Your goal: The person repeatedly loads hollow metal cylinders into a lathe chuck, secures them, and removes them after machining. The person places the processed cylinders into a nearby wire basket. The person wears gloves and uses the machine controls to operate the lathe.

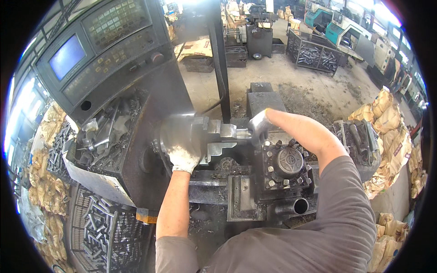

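Here, at a lathe: one short metal workpiece (240, 132), bright steel, held in the chuck (182, 136) with its long axis running left to right, level with the bed. The chuck sits at the left end of that axis, its stepped jaws projecting rightward around the piece; the tool turret (287, 164), dark and studded with bolts, stands just near and right of it. Left hand (183, 154), in a white work glove, lies on the near face of the chuck, fingers curled over its rim and pressed together; it touches the chuck, not the workpiece. Right hand (259, 126), in a grey glove, comes in from the right along the axis, its fingers closed around the free right end of the workpiece. The right hand is thus the one on the piece, the left a little apart to its left. Control panel (98, 50) with blue screen, far left. Tray of swarf and tools (98, 136), left of the chuck. Wire crate of cut bars (102, 227), near left. Paper sacks (387, 123), right.
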A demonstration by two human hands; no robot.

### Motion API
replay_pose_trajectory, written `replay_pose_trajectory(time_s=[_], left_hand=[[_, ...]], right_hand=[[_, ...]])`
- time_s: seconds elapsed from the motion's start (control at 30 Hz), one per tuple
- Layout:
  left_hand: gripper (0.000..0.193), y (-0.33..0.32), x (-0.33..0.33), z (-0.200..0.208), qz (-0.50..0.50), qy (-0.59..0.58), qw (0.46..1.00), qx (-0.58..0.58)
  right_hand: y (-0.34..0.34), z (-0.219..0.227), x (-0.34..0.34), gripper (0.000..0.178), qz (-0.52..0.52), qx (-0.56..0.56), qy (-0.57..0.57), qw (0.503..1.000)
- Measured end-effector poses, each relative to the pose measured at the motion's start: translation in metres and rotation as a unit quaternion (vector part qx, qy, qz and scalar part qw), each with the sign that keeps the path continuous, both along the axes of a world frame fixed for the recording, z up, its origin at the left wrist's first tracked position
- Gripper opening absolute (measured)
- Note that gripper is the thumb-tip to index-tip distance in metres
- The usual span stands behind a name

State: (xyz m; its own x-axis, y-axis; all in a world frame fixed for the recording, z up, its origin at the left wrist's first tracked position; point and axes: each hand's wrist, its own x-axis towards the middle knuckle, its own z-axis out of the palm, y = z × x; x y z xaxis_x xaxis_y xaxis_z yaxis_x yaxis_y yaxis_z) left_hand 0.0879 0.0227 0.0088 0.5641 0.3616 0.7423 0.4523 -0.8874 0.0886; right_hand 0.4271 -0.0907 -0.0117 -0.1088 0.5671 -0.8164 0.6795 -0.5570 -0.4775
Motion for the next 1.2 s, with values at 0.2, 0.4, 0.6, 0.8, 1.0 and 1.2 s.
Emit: replay_pose_trajectory(time_s=[0.2, 0.4, 0.6, 0.8, 1.0, 1.2], left_hand=[[0.074, -0.007, -0.004, 0.005, 0.018, 0.041, 0.999, -0.025], [0.074, 0.002, -0.014, -0.007, 0.024, 0.038, 0.998, 0.033], [0.072, 0.007, 0.002, -0.007, 0.007, 0.027, 0.997, 0.072], [0.090, -0.041, -0.028, 0.032, -0.097, 0.071, 0.974, -0.193], [0.065, -0.205, -0.085, -0.037, -0.295, -0.159, 0.630, -0.700], [0.050, -0.198, -0.091, -0.120, -0.089, -0.146, 0.349, -0.921]], right_hand=[[-0.005, 0.011, -0.041, 0.063, 0.100, 0.206, -0.139, 0.964], [-0.104, 0.050, 0.008, 0.060, 0.048, 0.266, -0.371, 0.888], [-0.209, 0.067, 0.010, 0.092, -0.399, 0.548, -0.304, 0.669], [-0.234, 0.167, -0.175, 0.078, -0.349, 0.590, -0.308, 0.660], [-0.242, 0.034, -0.316, 0.052, -0.402, 0.360, 0.211, 0.815], [-0.273, -0.102, -0.348, 0.054, -0.535, 0.267, 0.290, 0.747]])
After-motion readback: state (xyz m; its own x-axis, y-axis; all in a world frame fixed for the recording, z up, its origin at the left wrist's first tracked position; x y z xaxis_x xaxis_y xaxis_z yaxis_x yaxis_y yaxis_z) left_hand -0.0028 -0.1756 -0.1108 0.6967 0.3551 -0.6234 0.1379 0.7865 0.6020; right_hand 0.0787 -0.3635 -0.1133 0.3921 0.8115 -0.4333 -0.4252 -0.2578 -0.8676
